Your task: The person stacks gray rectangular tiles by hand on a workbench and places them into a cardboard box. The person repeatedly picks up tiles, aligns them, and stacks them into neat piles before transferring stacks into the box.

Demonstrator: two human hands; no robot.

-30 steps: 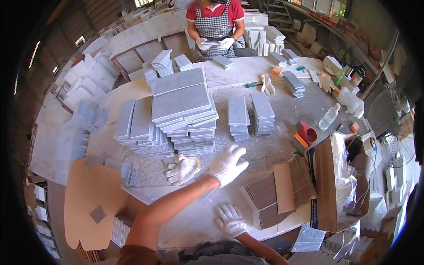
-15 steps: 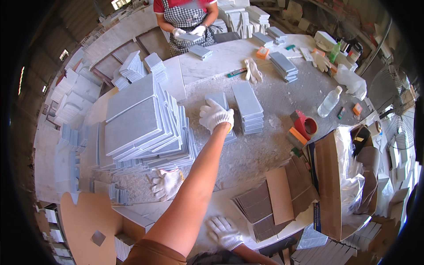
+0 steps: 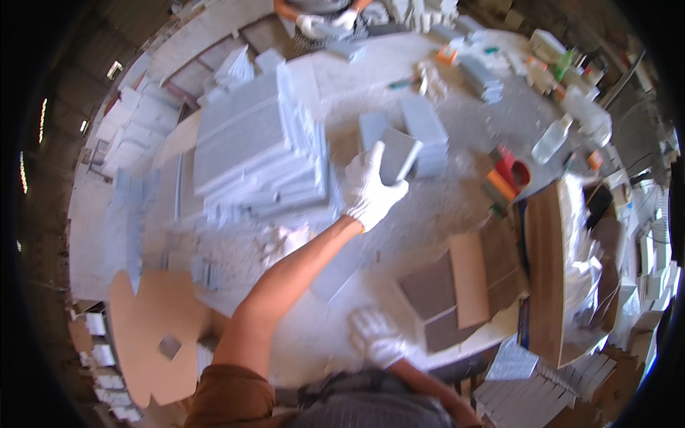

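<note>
The grey stone tile (image 3: 401, 154) is in your left hand (image 3: 371, 189), gripped between thumb and fingers; it slants in front of the left stack (image 3: 372, 125) and right stack (image 3: 427, 128) of tiles, and whether it touches either can't be told. Hold it firmly and clear of their corners, as its thin edge could chip. It looks flat, dull grey with a paler edge, though blurred. Your right hand (image 3: 377, 338) rests open, fingers spread, on the white tabletop (image 3: 308, 335).

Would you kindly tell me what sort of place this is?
Most likely a stone or tile workshop: the left hand holds a grey tile, a large stack of grey slabs stands nearby, and the worktable looks dusty.
</note>
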